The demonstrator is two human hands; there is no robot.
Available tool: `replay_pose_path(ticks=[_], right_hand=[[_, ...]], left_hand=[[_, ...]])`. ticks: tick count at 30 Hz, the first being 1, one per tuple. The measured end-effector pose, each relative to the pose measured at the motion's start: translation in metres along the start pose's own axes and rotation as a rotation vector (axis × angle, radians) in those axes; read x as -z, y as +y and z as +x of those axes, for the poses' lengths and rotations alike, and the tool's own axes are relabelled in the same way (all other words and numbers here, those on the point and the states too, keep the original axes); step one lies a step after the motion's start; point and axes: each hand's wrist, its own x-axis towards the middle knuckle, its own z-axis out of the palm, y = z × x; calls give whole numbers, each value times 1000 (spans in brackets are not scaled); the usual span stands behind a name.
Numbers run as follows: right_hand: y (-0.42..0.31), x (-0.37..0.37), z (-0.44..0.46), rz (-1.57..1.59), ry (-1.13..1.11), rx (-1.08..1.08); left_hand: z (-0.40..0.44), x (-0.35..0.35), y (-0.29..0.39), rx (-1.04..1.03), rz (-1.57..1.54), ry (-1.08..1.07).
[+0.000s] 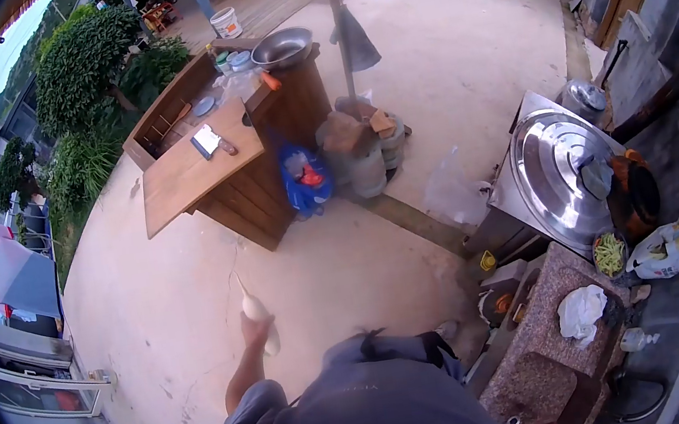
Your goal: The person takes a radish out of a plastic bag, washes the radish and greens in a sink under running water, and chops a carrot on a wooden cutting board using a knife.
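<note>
My left hand (257, 323) is closed around a long white radish (254, 306). Its thin root end points away from me, and the thick end shows below my fingers. The radish is held over the concrete floor, apart from any surface. My right hand cannot be made out in the view. Ahead, a cleaver (212, 141) with a wooden handle lies on the wooden table (169, 189).
A large metal basin (282, 48) stands on the table's far end. To my right are a stone sink (554, 268), a stove with a big metal lid (557, 171) and a bowl of green strips (609, 253). A blue bag (306, 183) hangs beside the table.
</note>
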Motion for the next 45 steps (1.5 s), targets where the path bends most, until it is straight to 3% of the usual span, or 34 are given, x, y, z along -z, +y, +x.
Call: replay_pose_path(ticks=[7,10,11,12,13,14,17,18,19,20,21,22,28,30,33,37,43,45], right_hand=[[-14,-24,-65,-702,609,361],[-55,-63,-76,-880,658,630],[-71,-90,-86,-828,635,621],[-99,-137,-152,-776,613,611],[-107,-159,-138,-692,559,882],[-115,-191,-124,-693,504,1002],[-146,-334,-217,-280,-160,1097],[-151,-377,-219,-408,-384,1234],[-150,-428,-236,-376,-548,1219],[-145,-481,-276,-316,-601,1094],[-143,-528,-325,-512,-522,1311],[-135,-580,-346,-483,-633,1420],[-54,-826,-627,-485,-1278,1061],[-20,-887,-714,-529,-1423,1086],[34,-963,-814,-552,-1607,1034],[112,-1074,-886,-675,-1689,1283],[151,-1119,-964,-925,-1629,1582],[147,-1117,-967,-909,-1596,1493]], left_hand=[[36,52,-44,48,-230,97],[46,83,-38,49,-378,175],[51,93,-30,49,-444,197],[52,105,-17,7,-548,207],[59,115,-14,-13,-611,233],[68,123,-13,-27,-673,262],[87,141,-1,36,-871,352],[94,150,8,66,-939,377],[104,159,15,91,-1006,402],[115,166,22,123,-1014,419],[124,177,37,140,-1062,422],[133,189,56,158,-1110,426],[232,244,104,61,-1265,343],[271,256,122,65,-1295,367],[329,271,127,109,-1306,332],[396,278,130,180,-1303,314],[483,276,134,267,-1277,183],[522,265,122,296,-1272,99]])
